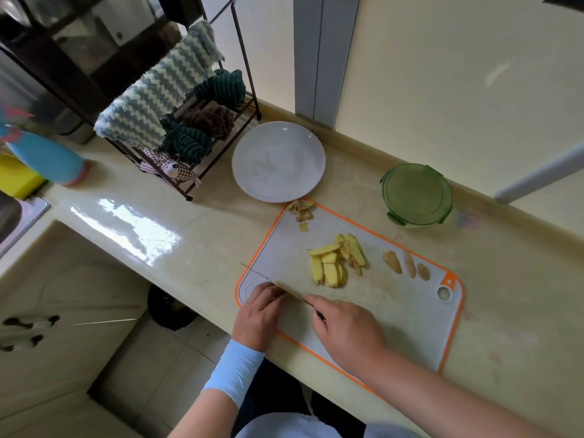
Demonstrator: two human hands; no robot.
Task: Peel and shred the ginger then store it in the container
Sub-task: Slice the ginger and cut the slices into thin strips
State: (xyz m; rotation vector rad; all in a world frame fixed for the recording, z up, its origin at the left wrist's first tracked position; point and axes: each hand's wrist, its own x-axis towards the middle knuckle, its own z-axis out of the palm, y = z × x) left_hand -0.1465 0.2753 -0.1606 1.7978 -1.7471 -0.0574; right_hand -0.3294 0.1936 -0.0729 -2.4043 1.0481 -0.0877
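Worktop (158, 222) clutter, upper left to centre.
A white plate (278, 143) sits at upper centre, just right of a dark wire rack (189, 197) draped with a pale zigzag cloth (155, 93) and dark green striped cloths (221, 86). At far left lie a blue bottle (47, 158), a yellow block (19, 181) and a sink (15, 216) edge. A dark object (172, 308) sits on the floor (151, 374) below.

Your left hand (259, 314) covers most of the ginger piece (288, 289) under its curled fingers; only a pale far edge shows. Your right hand (347, 330) hides nearly all of the knife (319, 315) handle, and the blade reads as a thin line to the left. The green container (416, 194) has its lid on, so you cannot see inside. At the left edge, the blue bottle (47, 159) is cut off and blurred.
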